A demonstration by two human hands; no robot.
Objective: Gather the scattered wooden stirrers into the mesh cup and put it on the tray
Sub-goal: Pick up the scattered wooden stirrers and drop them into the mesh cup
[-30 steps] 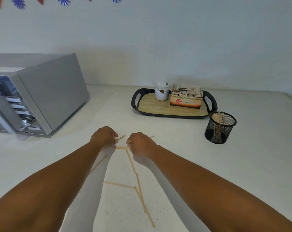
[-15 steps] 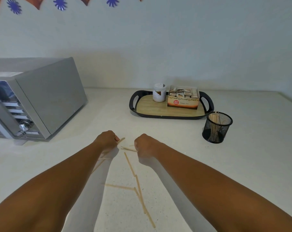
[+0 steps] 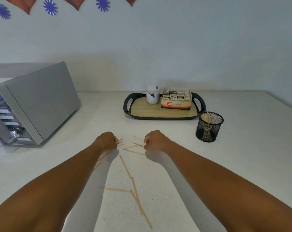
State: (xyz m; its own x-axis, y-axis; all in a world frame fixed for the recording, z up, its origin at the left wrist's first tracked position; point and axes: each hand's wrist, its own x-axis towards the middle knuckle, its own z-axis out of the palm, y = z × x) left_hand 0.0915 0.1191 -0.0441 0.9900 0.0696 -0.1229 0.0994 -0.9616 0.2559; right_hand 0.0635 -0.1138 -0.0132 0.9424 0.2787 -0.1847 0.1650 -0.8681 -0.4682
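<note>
Several thin wooden stirrers [image 3: 126,168] lie scattered on the white counter between my forearms. My left hand [image 3: 106,141] is closed in a fist around a few stirrers whose tips stick out to the right. My right hand [image 3: 154,139] is also fisted, holding a few stirrers that fan out to the left. The black mesh cup [image 3: 208,127] stands upright to the right of my hands with several stirrers in it. Behind it sits the black tray [image 3: 127,104] with a wooden base.
On the tray stand a white jar [image 3: 153,94] and a box of tea bags [image 3: 176,99]. A silver microwave [image 3: 29,101] fills the left side of the counter. The wall runs along the back.
My two hands have moved apart, each carrying stirrers off the counter. The view has tilted up a little.
</note>
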